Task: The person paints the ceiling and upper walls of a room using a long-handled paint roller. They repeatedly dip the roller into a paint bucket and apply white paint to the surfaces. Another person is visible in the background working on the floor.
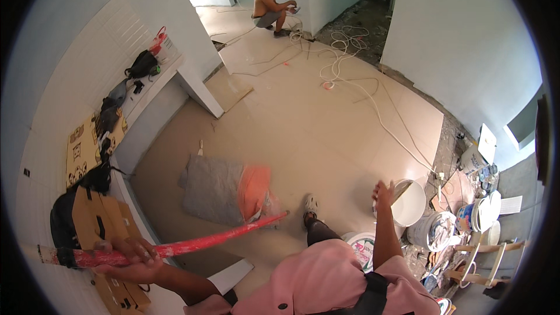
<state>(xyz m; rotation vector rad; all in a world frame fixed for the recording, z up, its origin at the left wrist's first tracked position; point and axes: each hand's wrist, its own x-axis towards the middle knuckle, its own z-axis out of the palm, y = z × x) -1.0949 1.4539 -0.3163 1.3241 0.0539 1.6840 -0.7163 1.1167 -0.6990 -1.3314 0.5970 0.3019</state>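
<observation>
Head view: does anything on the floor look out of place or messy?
Yes. White cables sprawl in loose loops across the tiled floor, and a grey mat with an orange sack lies askew mid-room. Paint buckets crowd the right wall.

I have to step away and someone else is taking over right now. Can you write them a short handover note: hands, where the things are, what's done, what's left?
Left hand: closed in a grip on the red pole, near its taped end; the pole runs level across to the right, its far tip above the floor.
Right hand: raised, open, empty, just beside the rim of the white bucket.
Things: more tubs and paint cans crowd the floor to the right. A grey mat with an orange bag lies ahead.
Done: pole in hand.
Left: bucket not yet picked up; nothing shows on the pole's tip.
</observation>
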